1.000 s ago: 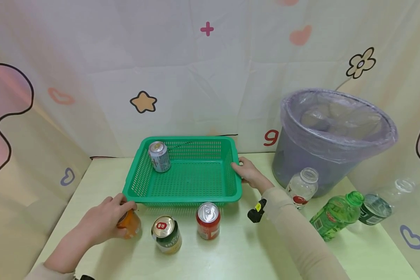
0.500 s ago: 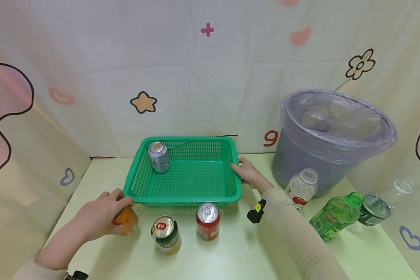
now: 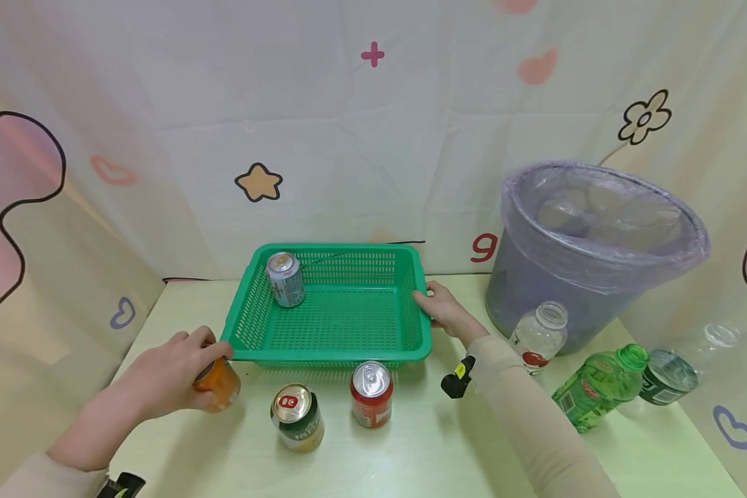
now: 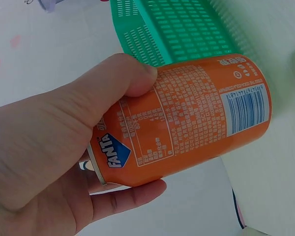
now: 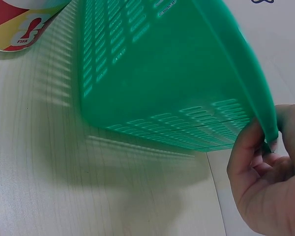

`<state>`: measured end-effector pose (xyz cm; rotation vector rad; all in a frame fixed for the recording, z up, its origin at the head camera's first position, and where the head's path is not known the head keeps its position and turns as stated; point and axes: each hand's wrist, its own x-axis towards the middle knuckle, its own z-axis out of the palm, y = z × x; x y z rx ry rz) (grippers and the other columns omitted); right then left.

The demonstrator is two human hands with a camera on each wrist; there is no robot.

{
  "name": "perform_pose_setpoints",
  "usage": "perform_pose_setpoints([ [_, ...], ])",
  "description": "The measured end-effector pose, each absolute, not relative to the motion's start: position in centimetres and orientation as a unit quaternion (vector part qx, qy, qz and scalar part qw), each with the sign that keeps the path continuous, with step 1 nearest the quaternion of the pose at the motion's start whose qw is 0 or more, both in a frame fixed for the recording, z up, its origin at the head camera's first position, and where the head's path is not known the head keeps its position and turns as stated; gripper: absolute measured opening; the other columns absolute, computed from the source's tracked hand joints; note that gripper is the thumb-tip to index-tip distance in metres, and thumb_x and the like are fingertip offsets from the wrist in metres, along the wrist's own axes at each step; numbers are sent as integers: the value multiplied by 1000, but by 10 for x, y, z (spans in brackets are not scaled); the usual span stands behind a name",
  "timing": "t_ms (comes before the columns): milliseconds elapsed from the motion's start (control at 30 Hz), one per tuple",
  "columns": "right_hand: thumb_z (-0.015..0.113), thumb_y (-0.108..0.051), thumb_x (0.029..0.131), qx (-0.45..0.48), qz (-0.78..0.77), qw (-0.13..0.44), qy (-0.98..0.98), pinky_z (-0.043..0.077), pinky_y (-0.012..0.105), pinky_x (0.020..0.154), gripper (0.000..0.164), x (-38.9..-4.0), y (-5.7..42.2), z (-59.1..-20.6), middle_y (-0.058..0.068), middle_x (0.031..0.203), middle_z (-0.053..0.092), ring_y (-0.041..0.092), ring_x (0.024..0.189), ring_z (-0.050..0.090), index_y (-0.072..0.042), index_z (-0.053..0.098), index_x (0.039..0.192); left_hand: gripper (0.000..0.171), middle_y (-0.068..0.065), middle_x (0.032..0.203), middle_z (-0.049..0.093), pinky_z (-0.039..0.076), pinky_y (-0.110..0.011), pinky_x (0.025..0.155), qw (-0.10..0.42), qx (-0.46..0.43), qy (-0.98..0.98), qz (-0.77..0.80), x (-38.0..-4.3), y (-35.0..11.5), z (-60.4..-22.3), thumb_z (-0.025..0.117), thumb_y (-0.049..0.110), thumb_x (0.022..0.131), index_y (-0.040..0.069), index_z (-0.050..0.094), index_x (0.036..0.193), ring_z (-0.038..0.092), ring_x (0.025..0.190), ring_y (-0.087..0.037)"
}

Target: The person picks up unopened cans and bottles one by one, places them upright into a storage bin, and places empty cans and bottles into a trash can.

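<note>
My left hand (image 3: pixel 168 377) holds an orange Fanta can (image 4: pixel 187 115) near its top, thumb on one side and fingers on the other. In the head view the can is tilted, just in front of the left front corner of a green plastic basket (image 3: pixel 336 355). My right hand (image 3: pixel 443 309) grips the basket's right rim, with fingers curled under the edge in the right wrist view. Inside the basket, a silver-white can (image 3: pixel 286 280) stands upright at the back left. A dark green and gold can (image 3: pixel 299 422) and a red can (image 3: pixel 371 398) stand upright before the basket.
To the right stands a purple bin (image 3: pixel 535 277) with a clear liner over its rim. Near it are a clear bottle (image 3: pixel 537 335), a green bottle (image 3: pixel 600 387) and another clear bottle (image 3: pixel 669 377). A printed curtain (image 3: pixel 324 138) hangs behind the table (image 3: pixel 411 463).
My left hand has moved a little left and away from me with the orange can, which has drawn off from the basket's corner. My right hand keeps its hold on the rim.
</note>
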<state>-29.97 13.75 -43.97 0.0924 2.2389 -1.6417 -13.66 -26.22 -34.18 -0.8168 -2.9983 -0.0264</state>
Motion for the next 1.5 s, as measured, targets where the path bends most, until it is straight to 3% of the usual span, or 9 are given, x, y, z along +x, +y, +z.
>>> perform_pose_setpoints([
  [533, 41, -25, 98, 33, -580, 176, 795, 54, 35, 72, 37, -300, 140, -443, 20, 118, 51, 24, 94, 60, -3, 36, 127, 45, -5, 90, 51, 44, -28, 53, 41, -296, -954, 3, -150, -263, -315, 84, 24, 62, 19, 58, 98, 47, 69, -19],
  [1100, 42, -25, 97, 33, -580, 181, 794, 54, 34, 71, 39, -300, 139, -441, 19, 116, 51, 21, 89, 61, -3, 35, 129, 40, -4, 90, 50, 40, -25, 50, 22, -288, -957, 5, -166, -259, -298, 81, 21, 66, 18, 57, 99, 46, 71, -19],
  [1500, 42, -25, 97, 20, -587, 179, 789, 55, 34, 69, 38, -300, 139, -442, 20, 113, 55, 18, 83, 64, -3, 35, 127, 40, -5, 89, 50, 40, -27, 55, 16, -297, -955, 12, -187, -260, -292, 80, 21, 68, 15, 57, 100, 46, 72, -20],
])
